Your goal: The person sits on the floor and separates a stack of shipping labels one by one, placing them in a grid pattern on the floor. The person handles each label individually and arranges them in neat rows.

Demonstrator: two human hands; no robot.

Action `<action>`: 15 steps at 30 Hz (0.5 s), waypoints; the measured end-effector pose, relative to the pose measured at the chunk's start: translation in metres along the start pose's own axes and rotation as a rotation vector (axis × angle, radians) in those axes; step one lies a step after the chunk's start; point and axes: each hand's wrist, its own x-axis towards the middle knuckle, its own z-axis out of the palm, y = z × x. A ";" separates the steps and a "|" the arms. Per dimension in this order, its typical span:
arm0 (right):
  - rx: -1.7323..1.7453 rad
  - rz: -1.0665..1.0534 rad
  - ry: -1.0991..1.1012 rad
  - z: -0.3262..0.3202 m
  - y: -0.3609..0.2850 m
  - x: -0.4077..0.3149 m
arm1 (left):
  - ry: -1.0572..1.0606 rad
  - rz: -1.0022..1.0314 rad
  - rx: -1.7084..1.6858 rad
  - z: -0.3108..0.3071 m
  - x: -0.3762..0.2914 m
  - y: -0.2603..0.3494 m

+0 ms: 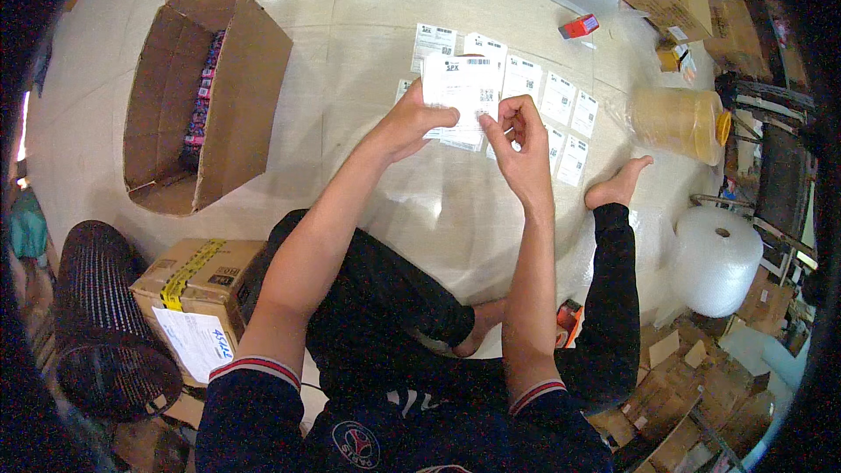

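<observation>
My left hand (420,119) grips a small stack of white printed shipping labels (460,89) by its left edge, thumb on top. At the lower right corner of the stack, my right hand (522,135) touches the paper with thumb and bent fingers; how firmly it pinches is hard to tell. Beneath and around both hands, several more labels (558,98) lie in rows on the tiled floor, some partly hidden by the held stack and my hands.
An open cardboard box (246,98) with small packets stands at left, near a taped carton (217,276) and a black mesh basket (112,315). At right are a red box (578,26), a roll of tape-coloured film (677,121) and a bubble wrap roll (716,269).
</observation>
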 end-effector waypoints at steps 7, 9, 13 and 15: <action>0.249 -0.038 0.183 0.001 0.018 0.029 | -0.048 0.017 -0.070 0.005 0.000 0.009; 0.341 -0.031 0.266 0.003 0.035 0.051 | -0.175 0.103 -0.220 0.005 0.003 0.010; -0.051 -0.034 0.266 0.012 0.072 0.084 | -0.144 0.086 -0.113 0.003 0.007 0.007; -0.337 -0.033 0.246 0.016 0.086 0.095 | -0.149 0.085 -0.075 0.000 0.006 0.005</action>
